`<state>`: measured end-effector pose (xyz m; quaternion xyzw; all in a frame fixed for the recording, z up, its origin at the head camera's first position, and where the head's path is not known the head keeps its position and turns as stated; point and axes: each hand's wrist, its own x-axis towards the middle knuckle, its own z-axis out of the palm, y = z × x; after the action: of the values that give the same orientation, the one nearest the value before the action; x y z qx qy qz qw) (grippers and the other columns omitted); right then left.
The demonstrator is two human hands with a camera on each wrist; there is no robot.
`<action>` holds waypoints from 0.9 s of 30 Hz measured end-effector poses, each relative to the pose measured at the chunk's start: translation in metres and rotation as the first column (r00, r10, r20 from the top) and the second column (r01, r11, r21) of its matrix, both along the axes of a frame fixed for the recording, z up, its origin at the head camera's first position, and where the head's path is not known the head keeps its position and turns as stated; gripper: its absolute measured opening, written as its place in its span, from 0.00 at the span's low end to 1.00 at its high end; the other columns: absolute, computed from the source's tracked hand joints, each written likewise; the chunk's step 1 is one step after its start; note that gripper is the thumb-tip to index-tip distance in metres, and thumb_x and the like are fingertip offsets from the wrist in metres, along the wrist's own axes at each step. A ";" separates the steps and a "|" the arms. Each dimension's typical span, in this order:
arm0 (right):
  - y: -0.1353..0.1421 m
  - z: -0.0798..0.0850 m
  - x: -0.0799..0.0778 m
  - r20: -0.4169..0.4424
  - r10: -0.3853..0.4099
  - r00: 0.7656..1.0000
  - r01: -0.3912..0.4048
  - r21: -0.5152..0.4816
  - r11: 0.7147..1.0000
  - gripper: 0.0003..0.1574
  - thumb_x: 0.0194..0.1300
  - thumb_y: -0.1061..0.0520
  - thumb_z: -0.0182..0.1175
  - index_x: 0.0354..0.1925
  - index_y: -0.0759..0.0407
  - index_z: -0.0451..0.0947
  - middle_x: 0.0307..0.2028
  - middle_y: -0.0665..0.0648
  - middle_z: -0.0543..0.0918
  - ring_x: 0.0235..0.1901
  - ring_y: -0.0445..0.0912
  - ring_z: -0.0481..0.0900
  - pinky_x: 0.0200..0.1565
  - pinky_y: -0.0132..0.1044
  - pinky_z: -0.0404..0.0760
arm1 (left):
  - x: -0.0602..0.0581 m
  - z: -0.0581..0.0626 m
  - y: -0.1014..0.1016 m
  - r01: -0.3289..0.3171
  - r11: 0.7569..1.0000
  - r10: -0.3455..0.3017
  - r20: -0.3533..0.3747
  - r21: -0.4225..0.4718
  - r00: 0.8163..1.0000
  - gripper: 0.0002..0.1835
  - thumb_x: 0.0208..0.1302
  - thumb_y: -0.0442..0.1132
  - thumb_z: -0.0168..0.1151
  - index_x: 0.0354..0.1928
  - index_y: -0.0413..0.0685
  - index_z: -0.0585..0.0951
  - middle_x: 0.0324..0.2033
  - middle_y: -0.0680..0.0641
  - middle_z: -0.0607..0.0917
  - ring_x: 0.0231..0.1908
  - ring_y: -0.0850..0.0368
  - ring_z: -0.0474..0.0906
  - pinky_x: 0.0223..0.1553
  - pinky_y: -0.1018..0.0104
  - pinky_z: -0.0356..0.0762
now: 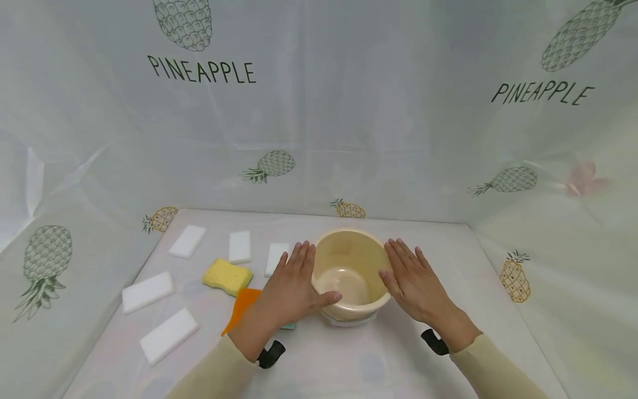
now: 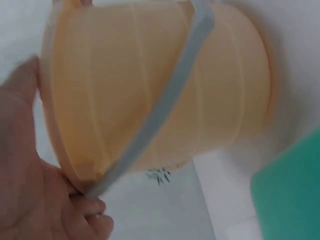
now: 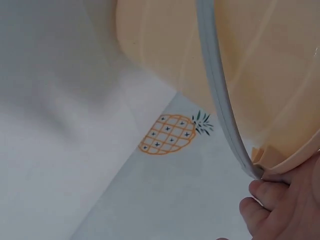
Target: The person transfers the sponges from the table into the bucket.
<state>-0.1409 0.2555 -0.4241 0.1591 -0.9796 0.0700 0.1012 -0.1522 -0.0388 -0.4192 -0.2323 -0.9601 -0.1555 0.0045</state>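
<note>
From here I see a smooth, glossy, round cream plastic bucket; its curved grey handle looks matt; the yellow foam sponge block seems rough; the whitish printed sheet, shiny.

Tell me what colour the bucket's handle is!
The handle is grey; it shows best in the left wrist view.

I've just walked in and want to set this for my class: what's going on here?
A person has both hands on a pale yellow bucket, the left hand at one side of its rim and the right hand at the other. Its grey handle hangs down outside. On the table, left of the bucket, lie five white blocks, a yellow sponge and an orange item partly hidden by the left arm.
</note>
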 end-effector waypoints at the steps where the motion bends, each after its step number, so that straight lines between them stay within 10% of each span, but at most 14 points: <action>1: -0.001 0.000 0.001 0.010 -0.005 1.000 0.005 -0.007 1.000 0.43 0.75 0.35 0.37 0.75 0.60 0.51 0.75 0.60 0.56 0.76 0.55 0.50 0.72 0.59 0.49 | -0.002 0.000 -0.001 0.006 1.000 -0.006 0.017 0.011 1.000 0.65 0.50 0.85 0.37 0.76 0.41 0.46 0.76 0.41 0.49 0.77 0.47 0.40 0.74 0.46 0.43; 27: -0.007 -0.003 0.017 -0.022 0.025 0.999 -0.026 -0.025 0.999 0.43 0.74 0.38 0.41 0.74 0.64 0.52 0.73 0.63 0.59 0.75 0.56 0.52 0.71 0.58 0.51 | 0.010 0.017 -0.004 0.059 0.997 -0.057 0.040 -0.052 0.998 0.67 0.47 0.84 0.45 0.75 0.35 0.50 0.74 0.36 0.55 0.76 0.42 0.46 0.74 0.48 0.46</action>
<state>-0.1240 0.2484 -0.4269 0.1710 -0.9753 0.0818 0.1129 -0.1424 -0.0425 -0.4023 -0.2572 -0.9567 -0.1344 -0.0245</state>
